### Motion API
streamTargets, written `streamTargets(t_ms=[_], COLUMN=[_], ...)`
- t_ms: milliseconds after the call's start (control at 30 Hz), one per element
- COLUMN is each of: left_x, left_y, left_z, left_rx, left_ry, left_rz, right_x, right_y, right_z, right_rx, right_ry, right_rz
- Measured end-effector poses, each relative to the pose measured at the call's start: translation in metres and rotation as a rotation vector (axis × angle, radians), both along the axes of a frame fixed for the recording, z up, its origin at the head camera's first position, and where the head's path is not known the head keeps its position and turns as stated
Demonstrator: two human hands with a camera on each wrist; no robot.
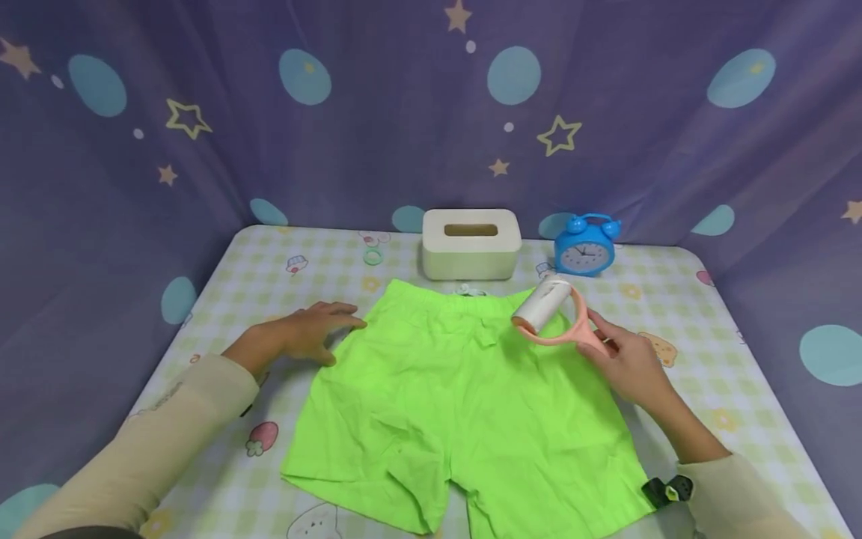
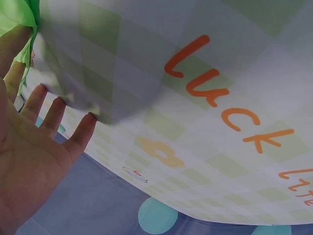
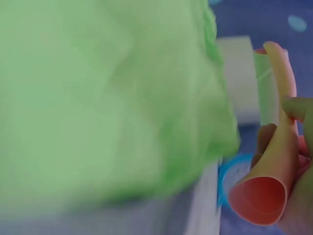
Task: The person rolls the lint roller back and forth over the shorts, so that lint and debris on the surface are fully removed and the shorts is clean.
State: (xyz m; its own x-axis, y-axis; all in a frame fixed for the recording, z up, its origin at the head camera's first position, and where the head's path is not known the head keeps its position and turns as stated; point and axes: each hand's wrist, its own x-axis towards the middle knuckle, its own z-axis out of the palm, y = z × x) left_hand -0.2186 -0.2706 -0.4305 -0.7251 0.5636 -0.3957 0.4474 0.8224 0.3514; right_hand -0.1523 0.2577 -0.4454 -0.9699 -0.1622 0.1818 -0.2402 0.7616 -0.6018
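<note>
Neon green shorts (image 1: 465, 397) lie spread on the table, waistband at the far side. My right hand (image 1: 629, 363) grips the pink handle of a lint roller (image 1: 544, 305), whose white roll is over the waistband's right corner; whether it touches the cloth I cannot tell. In the right wrist view, the thumb and fingers wrap the hollow handle (image 3: 274, 161). At the waistband's left side is my left hand (image 1: 310, 333), its fingers spread and fingertips at the fabric edge. The left wrist view shows those fingers (image 2: 54, 115) extended, the thumb side against the green cloth.
A white and pale green tissue box (image 1: 471, 262) stands behind the shorts. To its right is a blue alarm clock (image 1: 584, 247). A small green ring (image 1: 373, 256) lies to the left of the box. Purple curtains surround the checked tabletop (image 1: 714, 329).
</note>
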Motion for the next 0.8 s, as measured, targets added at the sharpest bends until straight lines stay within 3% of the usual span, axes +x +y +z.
streamTargets(t_ms=[233, 367, 600, 800], left_x=[0.001, 0.001, 0.002, 0.003], left_y=[-0.001, -0.002, -0.003, -0.003], left_z=[-0.002, -0.002, -0.001, -0.003], left_rx=[0.011, 0.002, 0.006, 0.016], left_ry=[0.01, 0.006, 0.0, 0.023], left_rz=[-0.008, -0.003, -0.006, -0.015], right_x=[-0.002, -0.007, -0.014, -0.016], right_y=[0.049, 0.075, 0.113, 0.13], right_z=[-0.005, -0.008, -0.018, -0.028], right_rx=[-0.001, 0.057, 0.135, 0.152], right_ry=[0.024, 0.023, -0.025, -0.086], right_rz=[-0.153, -0.212, -0.318, -0.355])
